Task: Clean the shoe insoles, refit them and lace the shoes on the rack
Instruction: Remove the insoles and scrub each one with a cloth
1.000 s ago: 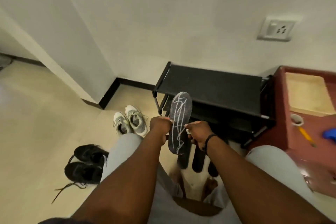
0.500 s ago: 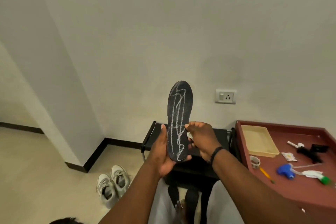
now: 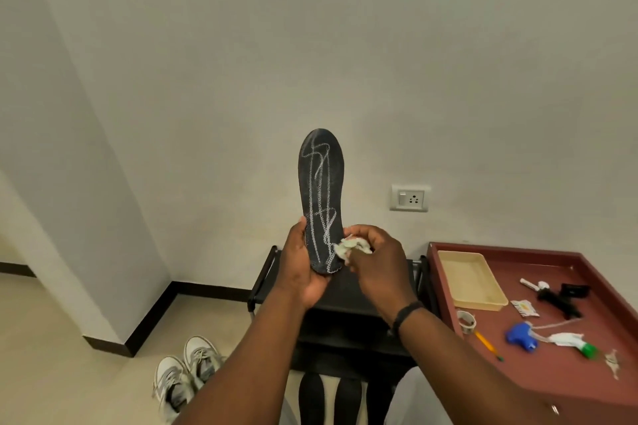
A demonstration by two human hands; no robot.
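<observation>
A person holds a dark insole point(image 3: 321, 197) upright before a pale wall, its heel end cupped in the left hand point(image 3: 299, 269), fingers curled round the left edge. The right hand point(image 3: 376, 264) pinches a crumpled white cloth point(image 3: 348, 248) against the insole's lower right edge. Above the fingers the insole, scribbled with white lines, stands free in open air. Below the hands sits a black shoe rack point(image 3: 345, 317); more dark insoles point(image 3: 312, 397) lie beneath it. White sneakers point(image 3: 188, 373) rest on the floor lower left. A maroon table point(image 3: 566, 355) lies right of the fingers.
</observation>
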